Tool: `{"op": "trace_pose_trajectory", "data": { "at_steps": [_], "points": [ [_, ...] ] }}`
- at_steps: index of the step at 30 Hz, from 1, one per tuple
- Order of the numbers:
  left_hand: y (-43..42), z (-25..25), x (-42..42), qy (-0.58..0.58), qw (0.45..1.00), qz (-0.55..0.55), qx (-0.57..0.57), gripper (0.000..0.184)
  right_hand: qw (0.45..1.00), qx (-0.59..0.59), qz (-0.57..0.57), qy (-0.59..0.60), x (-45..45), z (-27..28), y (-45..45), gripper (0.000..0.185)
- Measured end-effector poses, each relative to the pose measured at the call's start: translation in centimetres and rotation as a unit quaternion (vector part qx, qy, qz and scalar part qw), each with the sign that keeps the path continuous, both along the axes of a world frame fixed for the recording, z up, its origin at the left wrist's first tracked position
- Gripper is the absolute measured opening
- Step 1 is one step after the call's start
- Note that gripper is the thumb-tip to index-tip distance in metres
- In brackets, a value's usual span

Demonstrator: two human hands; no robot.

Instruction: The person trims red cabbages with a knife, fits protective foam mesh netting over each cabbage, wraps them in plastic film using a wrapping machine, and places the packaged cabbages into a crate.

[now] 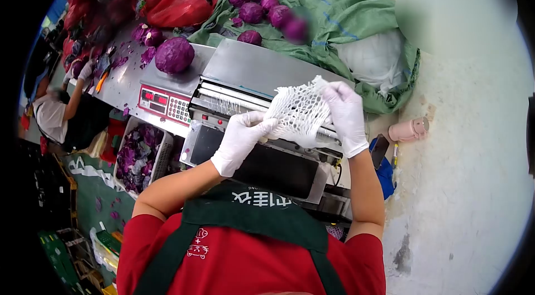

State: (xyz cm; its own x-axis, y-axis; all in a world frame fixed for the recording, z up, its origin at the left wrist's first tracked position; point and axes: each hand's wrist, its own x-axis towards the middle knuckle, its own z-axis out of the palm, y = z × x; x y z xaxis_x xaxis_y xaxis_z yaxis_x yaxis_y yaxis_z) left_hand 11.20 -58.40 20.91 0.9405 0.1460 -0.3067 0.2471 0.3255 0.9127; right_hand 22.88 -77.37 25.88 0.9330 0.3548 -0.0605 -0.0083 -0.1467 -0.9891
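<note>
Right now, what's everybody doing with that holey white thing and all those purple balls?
A person in white gloves holds a white net between left grip and right grip, spread above a metal machine. The purple balls look like cabbages: one big cabbage sits behind the red scale display, and a group of cabbages rests on green cloth. Over at the left, another person stands by the table, also gloved.

Rollers (pixel 235 95) partly hidden behind white net (pixel 295 111); rightmost cabbage (pixel 295 29) blurred; scale readout (pixel 154 101) illegible
</note>
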Motion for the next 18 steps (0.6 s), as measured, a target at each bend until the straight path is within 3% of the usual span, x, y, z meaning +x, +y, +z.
{"op": "trace_pose_trajectory", "data": {
  "at_steps": [2, 3, 6, 7, 8, 10, 11, 12, 14, 16, 17, 18],
  "points": [
    [0.3, -0.1, -0.5, -0.134, 0.991, 0.025, 0.009, 0.044, 0.998, -0.027, 0.055, -0.008, -1.0, -0.8, 0.8, 0.013],
    [0.1, 0.4, -0.4, -0.187, 0.975, 0.074, 0.098, 0.058, 0.993, -0.052, 0.107, -0.018, -1.5, -1.4, 1.5, 0.014],
    [1.1, 1.1, -0.3, -0.231, 0.947, 0.093, 0.204, 0.048, 0.981, -0.064, 0.183, -0.024, -3.9, -2.2, 4.2, 0.019],
    [1.6, -0.6, 0.2, -0.192, 0.976, 0.055, 0.088, 0.032, 0.974, -0.112, 0.196, -0.026, -4.6, -1.3, 5.0, 0.021],
    [1.5, 0.0, -0.1, -0.18, 0.978, 0.103, 0.026, 0.018, 0.969, -0.065, 0.206, 0.122, -4.8, -0.4, 5.5, 0.027],
    [2.6, 1.3, -1.3, -0.161, 0.974, 0.14, -0.072, 0.017, 0.94, 0.073, 0.246, 0.223, -3.8, -0.2, 5.4, 0.032],
    [3.3, 1.3, -1.6, -0.16, 0.964, 0.147, -0.154, 0.016, 0.941, 0.16, 0.234, 0.186, -3.6, -1.8, 6.2, 0.039],
    [3.8, 1.3, -1.7, -0.16, 0.947, 0.15, -0.234, 0.016, 0.953, 0.111, 0.262, 0.106, -2.9, -1.8, 6.8, 0.044],
    [4.5, 0.5, -1.6, -0.155, 0.942, 0.147, -0.257, 0.015, 0.959, 0.184, 0.216, -0.014, -5.0, -3.7, 10.3, 0.052],
    [4.5, 0.4, -1.8, -0.158, 0.956, 0.183, -0.163, 0.015, 0.939, 0.066, 0.239, -0.238, -5.9, -3.5, 12.3, 0.055],
    [4.8, 0.0, -1.9, -0.174, 0.953, 0.198, -0.149, 0.015, 0.959, 0.119, 0.219, -0.136, -6.5, -4.3, 13.4, 0.053],
    [5.5, -0.7, -2.0, -0.212, 0.944, 0.245, 0.059, 0.016, 0.966, 0.169, 0.195, -0.03, -6.9, -5.1, 14.5, 0.051]
  ]
}}
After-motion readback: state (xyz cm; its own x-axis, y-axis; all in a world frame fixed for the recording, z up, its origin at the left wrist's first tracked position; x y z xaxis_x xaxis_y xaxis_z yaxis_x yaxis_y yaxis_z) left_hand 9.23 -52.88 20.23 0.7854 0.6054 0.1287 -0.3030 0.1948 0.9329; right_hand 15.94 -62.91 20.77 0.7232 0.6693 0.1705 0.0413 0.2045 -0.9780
